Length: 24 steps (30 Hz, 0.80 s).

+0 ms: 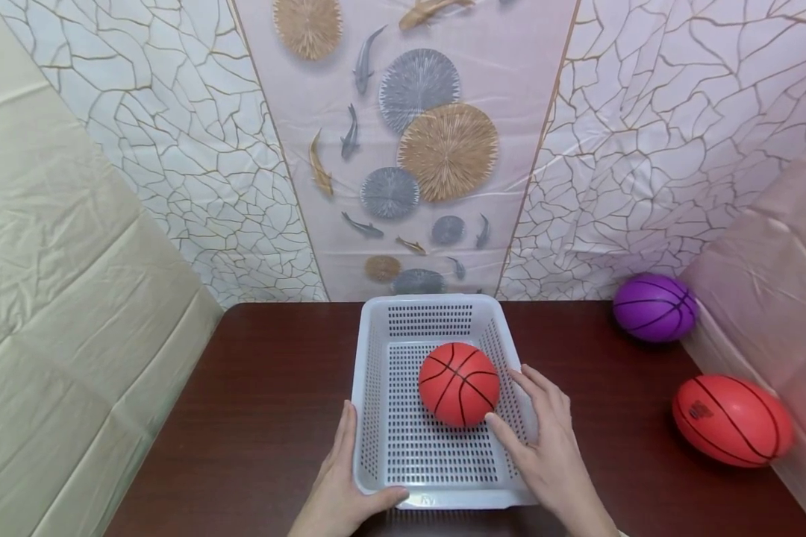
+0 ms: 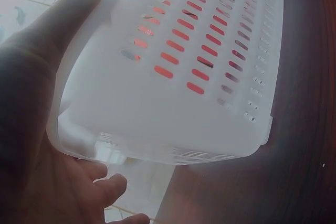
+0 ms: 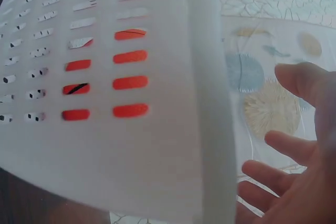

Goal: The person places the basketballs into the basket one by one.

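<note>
In the head view, a red basketball with black lines point(image 1: 459, 384) sits inside a pale grey perforated plastic basket point(image 1: 384, 496). My left hand point(image 1: 342, 477) is at the basket's near left corner, fingers extended along the outer left side and thumb lying at the front rim. Over the right rim my right hand point(image 1: 551, 440) is spread, its thumb tip close to the ball's lower right; whether they touch is unclear. The right wrist view shows that hand's separated fingers point(image 3: 286, 148) beside the basket wall point(image 3: 157, 166). Red patches of ball show through the slots in both wrist views.
A purple basketball point(image 1: 654, 307) rests at the back right of the dark wooden table point(image 1: 269, 418). Nearer, a red football-shaped ball point(image 1: 732, 420) lies by the right-hand padded wall point(image 1: 779, 298). Behind the basket stands a patterned back wall point(image 1: 423, 224).
</note>
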Each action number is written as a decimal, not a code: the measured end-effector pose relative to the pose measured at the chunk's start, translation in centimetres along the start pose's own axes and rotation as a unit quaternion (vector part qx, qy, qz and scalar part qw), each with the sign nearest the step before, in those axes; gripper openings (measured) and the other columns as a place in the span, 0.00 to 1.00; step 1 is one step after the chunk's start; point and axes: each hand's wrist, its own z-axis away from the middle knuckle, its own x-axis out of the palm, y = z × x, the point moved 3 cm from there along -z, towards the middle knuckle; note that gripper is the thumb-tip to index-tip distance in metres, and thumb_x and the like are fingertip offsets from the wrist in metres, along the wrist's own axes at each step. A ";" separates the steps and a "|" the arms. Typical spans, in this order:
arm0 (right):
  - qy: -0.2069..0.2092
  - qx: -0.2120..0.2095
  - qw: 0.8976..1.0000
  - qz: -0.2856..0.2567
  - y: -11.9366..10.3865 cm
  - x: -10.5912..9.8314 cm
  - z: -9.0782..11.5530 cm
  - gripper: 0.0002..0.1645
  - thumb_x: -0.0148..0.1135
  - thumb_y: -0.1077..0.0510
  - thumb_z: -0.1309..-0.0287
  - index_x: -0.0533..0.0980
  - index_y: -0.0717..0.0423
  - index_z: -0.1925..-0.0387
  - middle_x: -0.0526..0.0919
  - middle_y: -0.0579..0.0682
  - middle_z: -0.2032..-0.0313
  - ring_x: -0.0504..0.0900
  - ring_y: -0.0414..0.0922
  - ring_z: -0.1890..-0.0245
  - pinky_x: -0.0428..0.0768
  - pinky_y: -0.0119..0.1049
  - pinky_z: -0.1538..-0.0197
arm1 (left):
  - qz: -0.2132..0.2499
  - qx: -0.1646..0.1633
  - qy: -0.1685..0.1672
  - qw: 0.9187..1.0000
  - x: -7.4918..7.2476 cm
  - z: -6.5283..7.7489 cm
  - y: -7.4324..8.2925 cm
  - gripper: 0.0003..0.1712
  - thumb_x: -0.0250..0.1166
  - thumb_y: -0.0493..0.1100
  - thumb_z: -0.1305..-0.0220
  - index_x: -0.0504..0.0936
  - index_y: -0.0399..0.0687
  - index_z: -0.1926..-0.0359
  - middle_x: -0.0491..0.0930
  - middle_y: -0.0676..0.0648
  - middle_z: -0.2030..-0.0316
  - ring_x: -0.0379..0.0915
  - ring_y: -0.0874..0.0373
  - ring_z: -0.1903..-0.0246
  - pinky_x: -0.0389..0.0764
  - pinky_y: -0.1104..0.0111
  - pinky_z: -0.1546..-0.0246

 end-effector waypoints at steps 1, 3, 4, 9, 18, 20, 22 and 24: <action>0.009 -0.001 1.000 -0.004 0.0 -0.2 0.1 0.42 0.74 0.56 0.49 0.67 0.45 0.33 0.63 0.47 0.32 0.57 0.48 0.34 0.66 0.61 0.45 | 0.000 0.000 0.000 1.000 0.0 0.0 0.0 0.77 0.74 0.74 0.64 0.34 0.64 0.23 0.35 0.59 0.24 0.49 0.40 0.30 0.61 0.41 0.39; 0.024 -0.004 1.000 -0.012 0.1 -0.6 0.2 0.43 0.75 0.58 0.50 0.67 0.45 0.33 0.63 0.47 0.32 0.58 0.49 0.35 0.64 0.61 0.45 | 0.001 -0.001 -0.001 1.000 -0.1 0.0 0.0 0.77 0.75 0.73 0.64 0.34 0.65 0.23 0.35 0.60 0.24 0.49 0.40 0.30 0.60 0.41 0.39; 0.031 -0.002 0.999 -0.014 0.2 -0.9 0.2 0.43 0.75 0.58 0.50 0.67 0.44 0.32 0.63 0.47 0.31 0.58 0.49 0.35 0.64 0.61 0.45 | 0.001 -0.003 -0.001 1.000 -0.1 0.0 0.0 0.77 0.74 0.73 0.64 0.33 0.66 0.23 0.35 0.60 0.24 0.49 0.40 0.30 0.60 0.41 0.39; 0.053 0.020 0.998 0.003 1.2 -2.5 0.3 0.46 0.74 0.61 0.51 0.65 0.46 0.31 0.61 0.51 0.31 0.57 0.53 0.35 0.62 0.62 0.45 | 0.000 -0.006 -0.004 1.000 -0.1 -0.1 0.0 0.77 0.75 0.73 0.64 0.33 0.67 0.23 0.35 0.60 0.24 0.49 0.40 0.30 0.61 0.41 0.39; 0.149 0.071 0.985 0.048 4.3 -7.4 0.6 0.45 0.73 0.63 0.50 0.65 0.55 0.31 0.60 0.60 0.31 0.55 0.62 0.35 0.55 0.62 0.37 | 0.004 -0.007 -0.009 1.000 0.0 -0.1 0.0 0.77 0.75 0.73 0.64 0.35 0.62 0.22 0.35 0.59 0.24 0.49 0.40 0.30 0.61 0.42 0.39; 0.177 0.083 0.979 0.057 5.1 -8.6 0.8 0.44 0.72 0.62 0.50 0.65 0.57 0.31 0.60 0.62 0.32 0.54 0.63 0.34 0.52 0.60 0.34 | 0.007 -0.009 -0.009 1.000 0.0 -0.1 0.0 0.77 0.75 0.73 0.64 0.35 0.62 0.22 0.35 0.58 0.24 0.49 0.40 0.30 0.61 0.42 0.39; 0.195 0.100 0.973 0.067 6.0 -9.7 0.9 0.44 0.72 0.61 0.49 0.64 0.57 0.31 0.59 0.63 0.32 0.53 0.64 0.34 0.51 0.59 0.33 | 0.012 -0.010 -0.009 1.000 0.0 -0.1 0.0 0.77 0.75 0.72 0.64 0.34 0.64 0.23 0.35 0.58 0.24 0.49 0.40 0.30 0.61 0.42 0.39; 0.203 0.125 0.968 0.076 6.8 -10.5 1.0 0.45 0.71 0.59 0.48 0.62 0.58 0.30 0.57 0.63 0.31 0.51 0.63 0.33 0.50 0.59 0.33 | 0.016 -0.008 -0.007 1.000 -0.1 -0.1 0.0 0.77 0.76 0.72 0.64 0.34 0.64 0.23 0.35 0.58 0.24 0.49 0.41 0.30 0.61 0.43 0.38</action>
